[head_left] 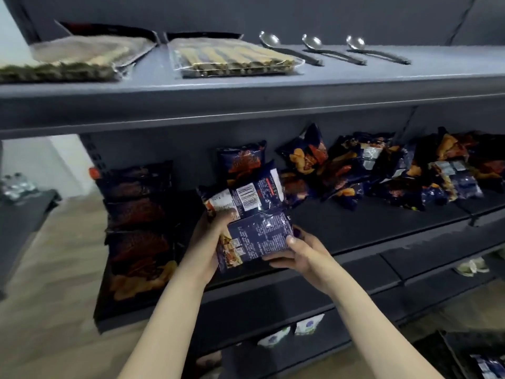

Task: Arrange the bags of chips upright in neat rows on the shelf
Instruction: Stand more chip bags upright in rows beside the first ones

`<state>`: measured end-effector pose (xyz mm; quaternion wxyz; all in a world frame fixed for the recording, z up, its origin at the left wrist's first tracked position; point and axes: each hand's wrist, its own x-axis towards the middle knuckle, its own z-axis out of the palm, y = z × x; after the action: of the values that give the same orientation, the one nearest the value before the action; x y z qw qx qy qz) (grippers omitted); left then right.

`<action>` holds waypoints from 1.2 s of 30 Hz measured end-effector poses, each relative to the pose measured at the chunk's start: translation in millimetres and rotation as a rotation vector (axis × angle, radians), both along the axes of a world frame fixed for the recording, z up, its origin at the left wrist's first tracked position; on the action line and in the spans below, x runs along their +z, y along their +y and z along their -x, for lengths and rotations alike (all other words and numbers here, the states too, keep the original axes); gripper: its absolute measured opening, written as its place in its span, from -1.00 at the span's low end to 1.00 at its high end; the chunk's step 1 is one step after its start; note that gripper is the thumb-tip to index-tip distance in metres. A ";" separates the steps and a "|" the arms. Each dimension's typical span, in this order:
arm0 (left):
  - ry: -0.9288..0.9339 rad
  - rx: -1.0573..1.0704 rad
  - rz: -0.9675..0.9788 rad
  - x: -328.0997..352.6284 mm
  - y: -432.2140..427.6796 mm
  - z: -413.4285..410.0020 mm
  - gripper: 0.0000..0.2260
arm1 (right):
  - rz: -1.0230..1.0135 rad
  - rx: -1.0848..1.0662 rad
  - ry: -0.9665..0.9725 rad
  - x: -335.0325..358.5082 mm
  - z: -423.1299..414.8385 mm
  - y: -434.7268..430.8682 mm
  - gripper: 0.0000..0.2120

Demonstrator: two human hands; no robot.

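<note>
I have two bags of chips in hand at the middle of the view, just above the front of the shelf point(355, 225). My left hand point(210, 242) clamps both at their left edges, thumb pressed on top and fingers hidden behind. I judge that this keeps the pair squared together. My right hand point(299, 255) pinches the near bag point(259, 236) at its lower right corner, thumb on the face and fingers curled under, likely to steady it for standing up.

Both show their backs. The far bag point(246, 195) carries a barcode and a white panel, but the print is too blurred to read and no brand is legible.

A tidy row point(136, 214) stands at nine o'clock, and a loose heap point(382, 170) lies at two o'clock.
</note>
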<state>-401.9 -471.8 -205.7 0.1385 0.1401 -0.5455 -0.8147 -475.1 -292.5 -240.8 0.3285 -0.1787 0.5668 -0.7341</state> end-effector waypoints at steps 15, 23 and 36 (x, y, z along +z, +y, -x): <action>0.032 0.134 1.722 -25.2 -0.4 -47.7 -0.20 | -0.085 -0.163 0.254 23.9 -23.5 -53.7 -0.73; -0.056 0.410 0.959 -18.4 -7.7 -54.0 -0.37 | -0.033 0.029 0.364 36.6 -13.1 -43.3 -0.52; -0.114 0.271 0.311 -23.9 -11.3 -47.1 -0.43 | -0.313 0.255 0.492 26.4 -0.6 -41.5 -0.62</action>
<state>-354.8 -483.1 -229.5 0.2357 0.2352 -0.6476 -0.6854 -474.6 -334.1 -214.4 0.2942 -0.3678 0.7083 -0.5257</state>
